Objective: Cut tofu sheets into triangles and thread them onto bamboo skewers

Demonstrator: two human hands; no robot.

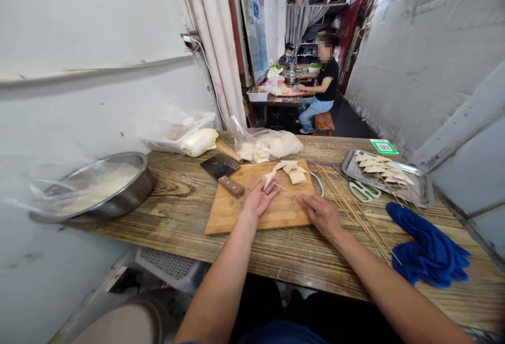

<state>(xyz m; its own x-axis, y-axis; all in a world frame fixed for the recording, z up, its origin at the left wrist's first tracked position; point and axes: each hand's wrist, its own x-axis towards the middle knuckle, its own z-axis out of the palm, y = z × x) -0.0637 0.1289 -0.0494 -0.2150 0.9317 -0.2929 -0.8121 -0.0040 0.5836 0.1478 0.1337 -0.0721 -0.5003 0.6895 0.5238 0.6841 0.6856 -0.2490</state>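
Observation:
Over the wooden cutting board (pixel 236 220), my left hand (pixel 258 199) pinches a pale triangular slice (pixel 270 178) that looks like tofu or a similar food. A thin bamboo skewer (pixel 287 190) runs from that slice to my right hand (pixel 321 215), whose fingers are closed on its other end. More pale slices (pixel 297 176) lie at the board's far right corner. A cleaver (pixel 221 166) rests at the board's left edge, its wooden handle (pixel 231 186) on the board. Beside my right hand many loose bamboo skewers (pixel 355 212) lie on the table.
A metal tray (pixel 424 183) holds skewered slices at right, near green-handled scissors (pixel 365 191) and a blue cloth (pixel 430 249). A steel basin (pixel 134 191) stands left. Behind the board are a plastic bag of slices (pixel 272 145) and a pale vegetable (pixel 200 142). Two people sit farther back.

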